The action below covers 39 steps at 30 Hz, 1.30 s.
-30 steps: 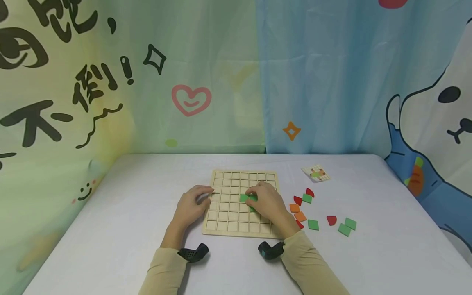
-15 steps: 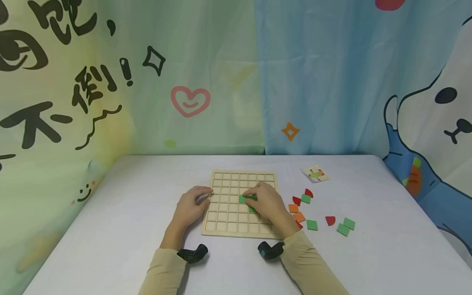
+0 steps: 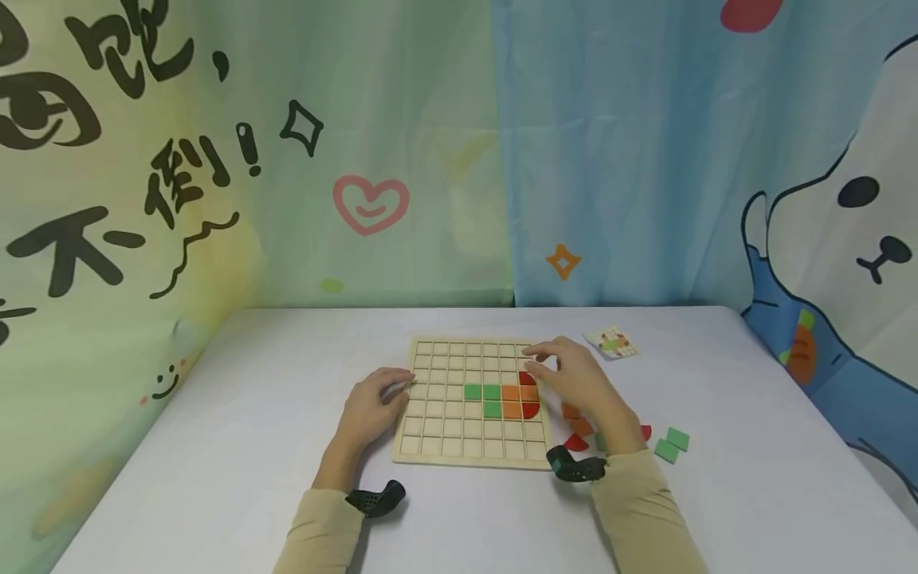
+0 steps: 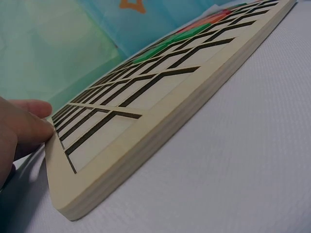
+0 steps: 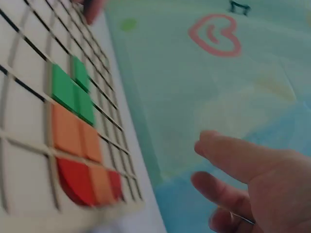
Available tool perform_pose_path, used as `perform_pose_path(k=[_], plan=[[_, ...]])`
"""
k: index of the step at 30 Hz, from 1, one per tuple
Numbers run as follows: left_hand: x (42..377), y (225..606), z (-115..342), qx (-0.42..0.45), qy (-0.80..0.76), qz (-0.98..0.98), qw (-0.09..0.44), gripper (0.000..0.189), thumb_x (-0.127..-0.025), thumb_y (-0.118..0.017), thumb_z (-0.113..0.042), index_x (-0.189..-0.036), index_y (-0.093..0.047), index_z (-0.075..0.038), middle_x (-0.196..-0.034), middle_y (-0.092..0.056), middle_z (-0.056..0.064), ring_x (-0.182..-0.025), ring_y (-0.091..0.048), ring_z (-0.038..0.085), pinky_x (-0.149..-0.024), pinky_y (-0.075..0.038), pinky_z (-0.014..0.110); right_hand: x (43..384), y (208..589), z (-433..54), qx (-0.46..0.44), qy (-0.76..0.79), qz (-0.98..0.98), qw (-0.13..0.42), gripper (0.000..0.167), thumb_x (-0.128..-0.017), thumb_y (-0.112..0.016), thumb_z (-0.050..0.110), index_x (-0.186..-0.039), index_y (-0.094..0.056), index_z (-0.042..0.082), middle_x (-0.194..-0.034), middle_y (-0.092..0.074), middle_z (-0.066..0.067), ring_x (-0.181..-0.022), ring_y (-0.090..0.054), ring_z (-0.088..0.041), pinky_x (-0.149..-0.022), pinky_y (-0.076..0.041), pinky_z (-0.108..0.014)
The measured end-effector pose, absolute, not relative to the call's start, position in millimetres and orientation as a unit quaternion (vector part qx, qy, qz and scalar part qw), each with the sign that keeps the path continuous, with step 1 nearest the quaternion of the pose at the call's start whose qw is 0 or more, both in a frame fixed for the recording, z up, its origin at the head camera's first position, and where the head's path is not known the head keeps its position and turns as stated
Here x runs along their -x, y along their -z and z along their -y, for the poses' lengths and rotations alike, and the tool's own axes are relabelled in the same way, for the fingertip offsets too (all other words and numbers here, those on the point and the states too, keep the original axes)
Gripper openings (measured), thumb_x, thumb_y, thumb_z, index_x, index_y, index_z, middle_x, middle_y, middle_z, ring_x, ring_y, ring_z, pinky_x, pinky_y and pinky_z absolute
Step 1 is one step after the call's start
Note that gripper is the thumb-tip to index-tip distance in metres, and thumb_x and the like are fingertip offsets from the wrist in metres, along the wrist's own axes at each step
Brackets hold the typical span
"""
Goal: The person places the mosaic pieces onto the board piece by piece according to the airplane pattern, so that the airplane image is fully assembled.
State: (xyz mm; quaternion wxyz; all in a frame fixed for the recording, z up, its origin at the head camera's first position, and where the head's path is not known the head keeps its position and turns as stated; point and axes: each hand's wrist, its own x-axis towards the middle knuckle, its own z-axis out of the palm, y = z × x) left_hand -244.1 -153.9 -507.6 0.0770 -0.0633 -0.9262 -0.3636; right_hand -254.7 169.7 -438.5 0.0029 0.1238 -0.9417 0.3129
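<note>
A wooden grid board (image 3: 430, 443) lies on the white table. My left hand (image 3: 371, 408) rests at its left edge; in the left wrist view its fingers (image 4: 34, 127) touch the frame. Set in the cells are three green squares (image 3: 492, 409), three orange squares (image 3: 511, 393) and two red rounded pieces (image 3: 531, 410). My right hand (image 3: 579, 384) is over the board's right edge near the upper red piece (image 3: 527, 378). In the right wrist view its fingers (image 5: 233, 155) are apart with nothing between them. The right forearm hides part of the loose pieces.
Right of the board lie loose orange squares (image 3: 579, 426), a red rounded piece (image 3: 576, 444) and green squares (image 3: 667, 451). Another red piece (image 3: 646, 432) shows behind the forearm. A pattern card (image 3: 613, 343) lies at the back right. Printed curtains (image 3: 459, 159) stand behind the table.
My right hand has left the green squares and moved right to the board's right edge, uncovering the green, orange and red pieces. The left hand stays at the left edge.
</note>
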Motion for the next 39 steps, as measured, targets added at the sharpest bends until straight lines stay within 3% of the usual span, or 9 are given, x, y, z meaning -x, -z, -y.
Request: perform_pose_path(k=[6, 14, 23, 27, 33, 39], plan=[[243, 511, 149, 0.065, 0.361, 0.927, 0.077, 0.029, -0.085, -0.063, -0.021, -0.114, -0.068, -0.022, -0.124, -0.063, -0.003, -0.125, -0.053, 0.022, -0.11, -0.039, 0.046, 243, 429, -226, -0.077, -0.318, 0.945, 0.001, 0.04, -0.091, -0.061, 0.035, -0.128, -0.06, 0.017, -0.113, -0.062, -0.011, -0.091, -0.048, -0.023, -0.064, -0.044, -0.025], [242, 513, 144, 0.07, 0.362, 0.926, 0.075, 0.029, -0.085, -0.064, -0.021, -0.114, -0.068, -0.021, -0.124, -0.063, -0.003, -0.125, -0.053, 0.022, -0.11, -0.039, 0.046, 219, 419, -286, 0.017, -0.335, 0.942, -0.021, 0.068, -0.088, -0.051, 0.061, -0.141, -0.046, 0.018, -0.126, -0.052, -0.017, -0.103, -0.046, -0.03, -0.069, -0.044, -0.028], [244, 509, 151, 0.076, 0.358, 0.927, 0.085, 0.029, -0.086, -0.064, -0.019, -0.115, -0.068, -0.02, -0.125, -0.063, -0.001, -0.126, -0.053, 0.024, -0.109, -0.039, 0.048, 203, 416, -306, 0.031, -0.341, 0.94, -0.003, 0.065, -0.09, -0.049, 0.06, -0.136, -0.05, 0.015, -0.125, -0.053, -0.019, -0.104, -0.047, -0.031, -0.072, -0.046, -0.032], [244, 510, 153, 0.075, 0.356, 0.928, 0.083, 0.029, -0.086, -0.063, -0.02, -0.115, -0.067, -0.019, -0.126, -0.062, 0.0, -0.127, -0.052, 0.025, -0.11, -0.038, 0.048, 201, 423, -314, 0.039, -0.343, 0.938, -0.039, 0.067, -0.086, -0.054, 0.061, -0.134, -0.052, 0.015, -0.125, -0.053, -0.019, -0.104, -0.045, -0.03, -0.072, -0.045, -0.033], [243, 512, 154, 0.073, 0.357, 0.928, 0.079, 0.03, -0.086, -0.063, -0.02, -0.116, -0.067, -0.018, -0.126, -0.062, 0.001, -0.126, -0.052, 0.025, -0.109, -0.039, 0.048, 196, 437, -335, 0.023, -0.325, 0.937, -0.121, 0.059, -0.085, -0.066, 0.046, -0.132, -0.054, 0.012, -0.126, -0.053, -0.021, -0.102, -0.044, -0.029, -0.074, -0.044, -0.035], [242, 509, 154, 0.077, 0.359, 0.927, 0.08, 0.03, -0.086, -0.063, -0.021, -0.116, -0.067, -0.018, -0.127, -0.062, 0.002, -0.126, -0.052, 0.026, -0.109, -0.039, 0.049, 194, 456, -359, 0.027, -0.318, 0.932, -0.169, 0.057, -0.08, -0.073, 0.042, -0.125, -0.059, 0.009, -0.128, -0.052, -0.024, -0.109, -0.047, -0.039, -0.083, -0.047, -0.053]])
